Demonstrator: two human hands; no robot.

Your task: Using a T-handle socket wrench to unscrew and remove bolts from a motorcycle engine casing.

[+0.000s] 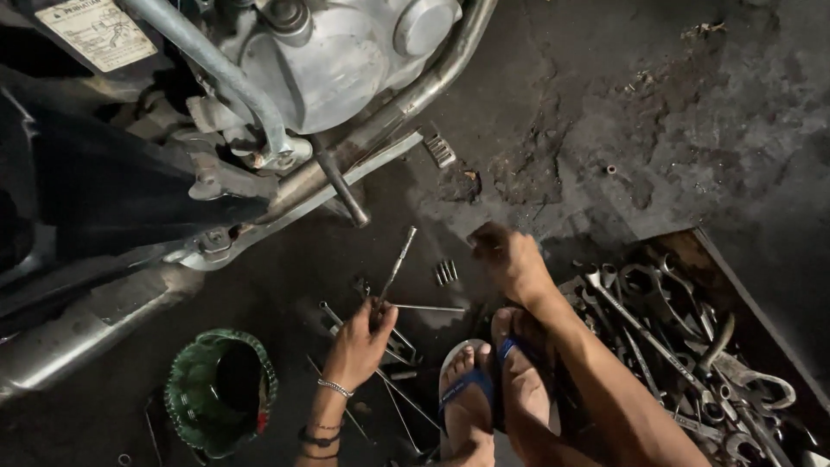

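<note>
Forearms and a sandalled foot [467, 393] fill the bottom edge — both arms reach forward over a dark, oily floor [692, 112].

Left hand [359, 342], with a bead bracelet at the wrist, is closed around the lower end of a long slim metal tool [396, 264]. Fingers curled tight on the shank; thumb side hidden. Long axis of the tool runs up and slightly right from the fist, tip pointing toward the motorcycle's exhaust pipe [346, 147] and the engine casing [337, 60] above it. Tip is apart from the pipe, just below the black footpeg [343, 192].

Right hand [510, 259] hangs loosely curled over the floor, knuckles up. Whether anything is pinched under the fingers cannot be told — they face away. It sits right of the tool's tip and level with it, so the left hand alone carries the tool.

Loose items on the floor between the hands: a thin rod [428, 308] lying nearly flat left-to-right, and a small ribbed metal piece [445, 272] just beside the right hand. More rods and spanners are scattered under the left wrist.

Right side: an open tray of spanners [692, 346], heaped. Lower left: a green woven basket [220, 389], well apart from both hands.
</note>
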